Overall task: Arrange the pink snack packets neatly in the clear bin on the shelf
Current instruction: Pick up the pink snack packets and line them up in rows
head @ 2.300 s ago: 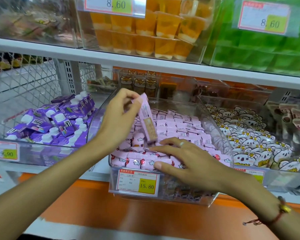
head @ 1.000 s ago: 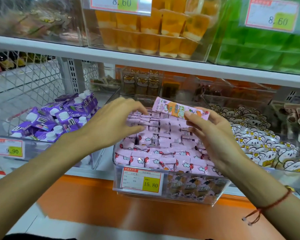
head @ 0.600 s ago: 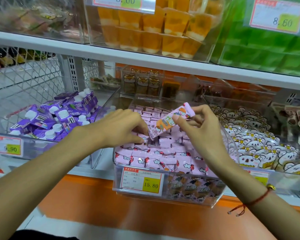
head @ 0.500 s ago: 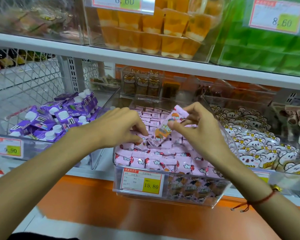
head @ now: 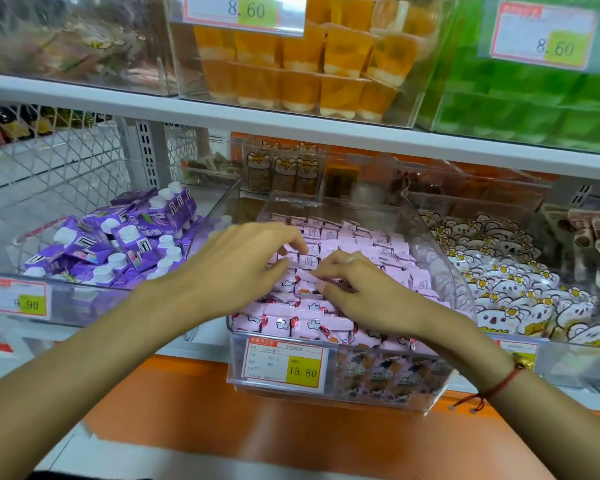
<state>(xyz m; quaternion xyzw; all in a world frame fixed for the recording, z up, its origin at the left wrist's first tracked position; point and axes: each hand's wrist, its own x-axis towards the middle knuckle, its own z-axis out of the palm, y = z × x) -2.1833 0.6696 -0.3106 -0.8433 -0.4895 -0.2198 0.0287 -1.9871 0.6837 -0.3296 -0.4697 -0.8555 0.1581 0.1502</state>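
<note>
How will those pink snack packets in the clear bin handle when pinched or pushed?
Likely light and crinkly: the pink snack packets look like thin, glossy film wrappers, so possibly slippery. Flat and packed in rows inside the clear bin, they should slide, not roll. A push from the right hand would probably shift neighbouring packets too.

Both hands [head: 368,299] on pink snack packets [head: 354,237] in clear bin [head: 444,271]

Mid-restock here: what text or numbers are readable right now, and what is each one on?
"15.80": red-bordered price tag on the front of the clear plastic bin of pink snack packets; its small print is unreadable.
"8.60": tag on the orange jelly cup bin.
"8.60": tag on the green bin.
".90": tag on the purple carton bin; first digit blurred.
Packet and carton print: too blurred.
</note>
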